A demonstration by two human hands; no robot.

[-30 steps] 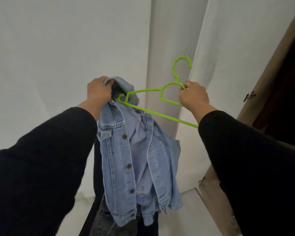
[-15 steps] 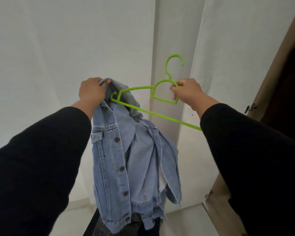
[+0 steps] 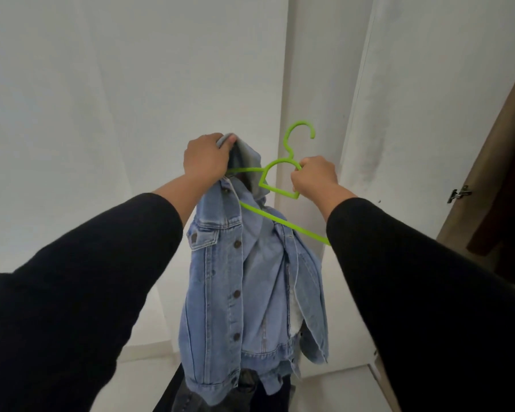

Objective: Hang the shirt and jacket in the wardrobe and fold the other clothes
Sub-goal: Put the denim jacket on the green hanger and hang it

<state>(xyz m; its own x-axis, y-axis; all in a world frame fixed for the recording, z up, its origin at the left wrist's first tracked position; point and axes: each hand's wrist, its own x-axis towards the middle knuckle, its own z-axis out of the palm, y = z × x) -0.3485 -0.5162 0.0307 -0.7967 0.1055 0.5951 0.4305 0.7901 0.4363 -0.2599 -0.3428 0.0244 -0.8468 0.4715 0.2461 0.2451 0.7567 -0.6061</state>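
A denim jacket [image 3: 244,281] hangs in mid-air before a white wall [image 3: 101,114], held up at its collar by a person's left hand [image 3: 205,157], whose fingers are clenched around a bunch of the fabric. The right hand [image 3: 314,179] grips the neck of a green plastic hanger [image 3: 277,191], just below its hook; the hanger's left arm disappears into the jacket's collar and behind the left hand, while its lower bar slants down to the right and is cut off by the black sleeve [image 3: 428,292]. The jacket droops below both hands, its front open, buttons showing down one edge. Its hem overlaps dark clothing [image 3: 191,396] at the bottom of the view, too shadowed to make out. A brown wardrobe door [image 3: 488,162] with a metal hinge [image 3: 460,194] stands at the right edge.
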